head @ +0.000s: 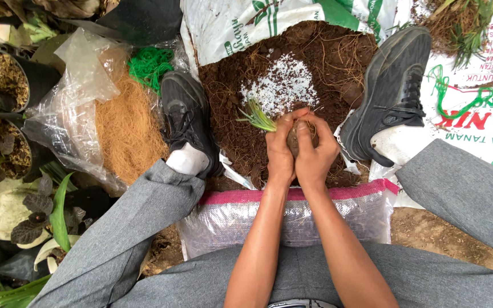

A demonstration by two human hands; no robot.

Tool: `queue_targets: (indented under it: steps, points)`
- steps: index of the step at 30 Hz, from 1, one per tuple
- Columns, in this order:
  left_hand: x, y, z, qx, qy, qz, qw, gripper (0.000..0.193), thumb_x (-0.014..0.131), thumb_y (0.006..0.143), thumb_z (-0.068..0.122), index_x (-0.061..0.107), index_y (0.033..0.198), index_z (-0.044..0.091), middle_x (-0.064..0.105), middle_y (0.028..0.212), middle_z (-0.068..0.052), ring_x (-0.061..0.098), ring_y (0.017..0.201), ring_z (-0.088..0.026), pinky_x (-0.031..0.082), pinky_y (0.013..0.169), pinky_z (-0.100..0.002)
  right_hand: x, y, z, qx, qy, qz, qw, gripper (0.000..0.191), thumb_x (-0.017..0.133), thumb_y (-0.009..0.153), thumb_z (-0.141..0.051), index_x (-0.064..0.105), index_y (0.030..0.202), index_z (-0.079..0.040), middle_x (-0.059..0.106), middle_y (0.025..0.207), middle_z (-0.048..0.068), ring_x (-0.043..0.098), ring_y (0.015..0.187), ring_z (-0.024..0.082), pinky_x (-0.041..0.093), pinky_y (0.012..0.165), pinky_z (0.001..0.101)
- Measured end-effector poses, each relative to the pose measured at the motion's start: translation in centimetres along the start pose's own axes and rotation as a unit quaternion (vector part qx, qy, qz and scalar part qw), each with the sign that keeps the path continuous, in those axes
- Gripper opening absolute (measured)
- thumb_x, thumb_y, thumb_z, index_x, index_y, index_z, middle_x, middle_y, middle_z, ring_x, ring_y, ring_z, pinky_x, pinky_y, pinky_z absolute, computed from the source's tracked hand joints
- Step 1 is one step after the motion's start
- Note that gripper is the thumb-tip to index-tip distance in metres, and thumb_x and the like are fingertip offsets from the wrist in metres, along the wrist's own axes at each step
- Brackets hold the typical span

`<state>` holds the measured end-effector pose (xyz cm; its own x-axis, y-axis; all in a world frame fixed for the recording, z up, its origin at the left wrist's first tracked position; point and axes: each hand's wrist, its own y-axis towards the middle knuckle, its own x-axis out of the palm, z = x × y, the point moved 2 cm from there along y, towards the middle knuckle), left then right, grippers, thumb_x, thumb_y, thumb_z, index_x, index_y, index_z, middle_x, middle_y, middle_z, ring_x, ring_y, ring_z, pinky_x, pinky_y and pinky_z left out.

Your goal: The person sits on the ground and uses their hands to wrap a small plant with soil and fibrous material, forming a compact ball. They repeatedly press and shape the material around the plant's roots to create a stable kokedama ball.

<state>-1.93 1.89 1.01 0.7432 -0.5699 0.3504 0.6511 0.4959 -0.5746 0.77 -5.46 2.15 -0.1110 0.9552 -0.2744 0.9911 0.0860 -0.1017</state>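
Both hands are cupped together over a heap of dark brown soil (315,63) spread on an opened white sack. My left hand (281,149) and my right hand (316,149) press around a brown ball of soil or fibre (294,142) between them. A small plant with thin green leaves (256,116) sticks out to the left from that ball. A patch of white granules (281,85) lies on the soil just beyond the hands.
My black shoes (186,114) (392,85) rest on either side of the soil. A clear bag of tan coconut fibre (126,131) and green twine (149,65) lie left. A pink-edged clear sack (338,214) sits near my lap. Potted plants (7,137) stand far left.
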Motion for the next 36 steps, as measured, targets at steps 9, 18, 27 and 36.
queue_targets:
  steps: [9,18,27,36]
  points:
    - [0.3,0.0,-0.5,0.063,0.008,-0.070,0.996,0.049,0.038,0.110,0.034,0.067,0.125,-0.003,0.071,0.113,-0.012,0.064,0.089,-0.016,0.055,0.077,-0.031,-0.3,0.1,-1.4,-0.118,-0.041,0.040,0.991,0.023,0.071,0.098,-0.017,0.071,0.110,0.003,0.072,0.108,0.016,0.073,0.101,0.029,0.057,0.090,0.0394]
    - [-0.4,0.7,-0.6,-0.045,-0.193,-0.081,0.977,0.044,0.050,0.100,0.033,0.062,0.120,-0.005,0.071,0.119,-0.016,0.071,0.112,-0.023,0.060,0.101,-0.034,-0.1,0.4,-3.0,-0.196,-0.019,-0.008,0.980,0.038,0.060,0.108,-0.036,0.069,0.113,0.000,0.056,0.149,0.027,0.062,0.136,0.040,0.035,0.125,0.0596]
    - [-4.5,3.2,-5.3,-0.022,-0.203,-0.058,0.977,0.024,0.056,0.106,0.022,0.065,0.108,0.001,0.065,0.095,-0.008,0.065,0.078,-0.016,0.057,0.067,-0.029,1.1,-0.7,-1.6,-0.218,-0.035,-0.004,0.975,0.050,0.033,0.119,-0.038,0.067,0.120,-0.001,0.057,0.151,0.024,0.055,0.144,0.042,0.040,0.127,0.0568]
    - [-2.5,2.2,-0.6,0.083,-0.043,-0.126,0.988,0.021,0.062,0.097,0.018,0.067,0.099,-0.002,0.065,0.131,-0.006,0.065,0.116,-0.020,0.053,0.104,-0.038,-0.1,0.0,-1.6,-0.088,0.092,-0.044,0.991,0.043,0.049,0.109,-0.029,0.064,0.129,0.006,0.061,0.145,0.022,0.060,0.136,0.034,0.046,0.116,0.0434]
